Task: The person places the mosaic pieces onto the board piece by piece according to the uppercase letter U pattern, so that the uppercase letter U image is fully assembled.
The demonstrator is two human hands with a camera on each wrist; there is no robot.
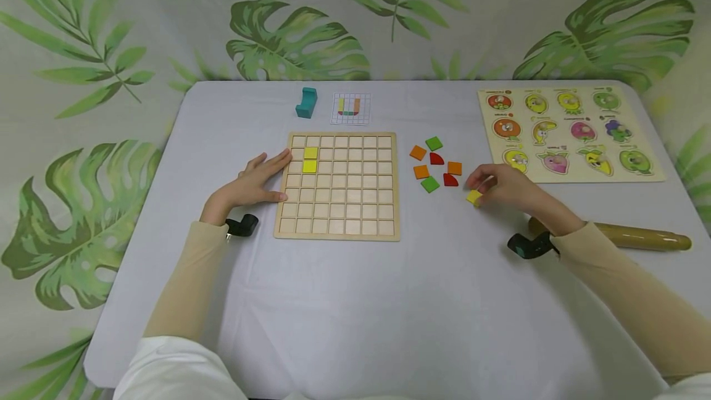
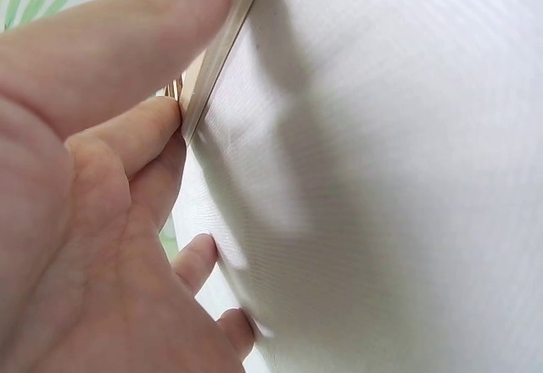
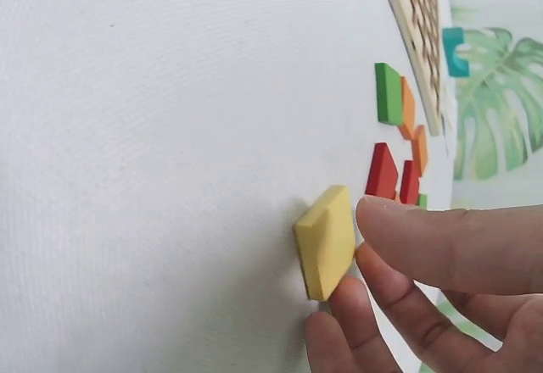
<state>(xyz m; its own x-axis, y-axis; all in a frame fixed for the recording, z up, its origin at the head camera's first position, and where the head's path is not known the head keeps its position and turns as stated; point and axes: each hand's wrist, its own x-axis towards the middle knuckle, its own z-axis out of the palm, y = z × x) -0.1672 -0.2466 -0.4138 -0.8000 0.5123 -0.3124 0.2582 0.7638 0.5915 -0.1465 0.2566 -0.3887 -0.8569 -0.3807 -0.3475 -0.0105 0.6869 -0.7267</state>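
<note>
My left hand [image 1: 252, 183] rests at the left edge of a wooden grid board [image 1: 336, 237], fingers extended, thumb and fingertips touching its frame. Two yellow square tiles [image 1: 310, 160] sit one above the other in the board's second column. Over on the right, my right hand [image 1: 508, 189] pinches another yellow square tile [image 3: 325, 246] by its edge with thumb and fingers, at or just above the tabletop. Loose between board and right hand lie several orange square tiles [image 1: 454, 168], two green square tiles [image 1: 430, 184] and two red quarter-round tiles [image 1: 450, 180].
Behind the board are a teal bracket-shaped block [image 1: 306, 104] and a gridded pattern card [image 1: 351, 108] with a coloured U shape. A fruit picture board [image 1: 583, 176] lies at the back right. Under the right forearm is a brown rolling-pin-like rod [image 1: 644, 237].
</note>
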